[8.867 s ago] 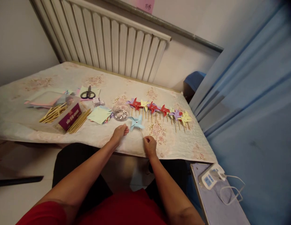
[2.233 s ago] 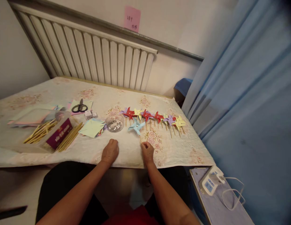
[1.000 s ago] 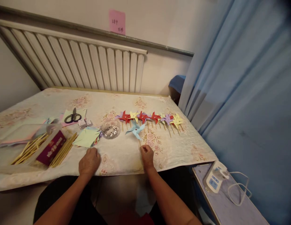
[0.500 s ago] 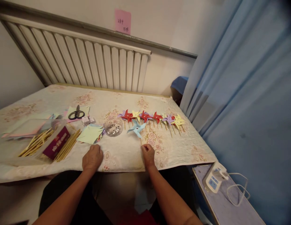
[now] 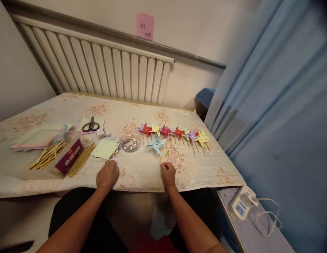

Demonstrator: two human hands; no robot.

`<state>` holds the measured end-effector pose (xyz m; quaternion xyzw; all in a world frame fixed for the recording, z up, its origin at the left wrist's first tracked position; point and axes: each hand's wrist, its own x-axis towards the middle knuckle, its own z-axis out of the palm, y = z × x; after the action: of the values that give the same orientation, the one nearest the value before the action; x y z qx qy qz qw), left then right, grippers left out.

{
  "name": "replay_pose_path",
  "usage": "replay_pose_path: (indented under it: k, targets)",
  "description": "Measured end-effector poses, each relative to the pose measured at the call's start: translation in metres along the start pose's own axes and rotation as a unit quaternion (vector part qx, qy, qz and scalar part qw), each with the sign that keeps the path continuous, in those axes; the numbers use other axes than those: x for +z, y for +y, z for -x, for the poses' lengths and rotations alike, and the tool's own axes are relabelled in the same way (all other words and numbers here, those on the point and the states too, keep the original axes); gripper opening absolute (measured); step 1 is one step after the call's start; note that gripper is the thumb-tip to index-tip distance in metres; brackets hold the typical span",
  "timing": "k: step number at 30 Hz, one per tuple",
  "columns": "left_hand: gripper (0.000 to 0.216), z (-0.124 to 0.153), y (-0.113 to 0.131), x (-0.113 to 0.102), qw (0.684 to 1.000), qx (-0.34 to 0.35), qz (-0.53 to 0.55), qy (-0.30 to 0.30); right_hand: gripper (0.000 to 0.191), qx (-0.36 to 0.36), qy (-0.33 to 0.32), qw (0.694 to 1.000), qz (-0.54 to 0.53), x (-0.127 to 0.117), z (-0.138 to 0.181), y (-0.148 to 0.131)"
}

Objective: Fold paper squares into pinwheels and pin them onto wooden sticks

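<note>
My right hand (image 5: 168, 173) pinches the thin stick of a light blue paper pinwheel (image 5: 156, 143), whose blades stand up above my fingers. At the table's front edge my left hand (image 5: 107, 174) rests in a loose fist, with nothing showing in it. Just beyond it lies a stack of cut pale green paper squares (image 5: 105, 148). A round clear dish of small shiny pins (image 5: 130, 142) sits between the stack and the blue pinwheel. Behind the blue one, several red, yellow and purple pinwheels (image 5: 178, 133) lie in a row.
On the left, a clear bag with a purple label (image 5: 70, 157) holds bamboo sticks (image 5: 83, 158). Behind are black scissors (image 5: 90, 125), small boxes (image 5: 103, 133) and coloured paper sheets (image 5: 34, 138). A power strip (image 5: 242, 203) with a white cable lies at the right, beside a blue curtain (image 5: 271, 105).
The view has shifted slightly, so the scene sits a little further right. My right hand still holds the blue pinwheel, and both hands stay in about the same places on the table.
</note>
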<state>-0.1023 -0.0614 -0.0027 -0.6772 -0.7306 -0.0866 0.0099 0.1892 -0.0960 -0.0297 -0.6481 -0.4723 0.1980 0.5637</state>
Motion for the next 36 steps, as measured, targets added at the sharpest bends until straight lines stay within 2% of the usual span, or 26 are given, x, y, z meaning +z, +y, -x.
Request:
replay_pose_path:
  k: [28,36]
  targets:
    - [0.033,0.0026,0.0022,-0.0031,1.000,-0.017,0.009,-0.014,0.020,0.006,-0.002,1.000,-0.007,-0.0017,0.0011,0.0018]
    - [0.032,0.0026,0.0010,0.0007,1.000,-0.013,0.002,-0.001,0.021,0.001,0.003,1.000,-0.005,-0.0018,0.0016,0.0012]
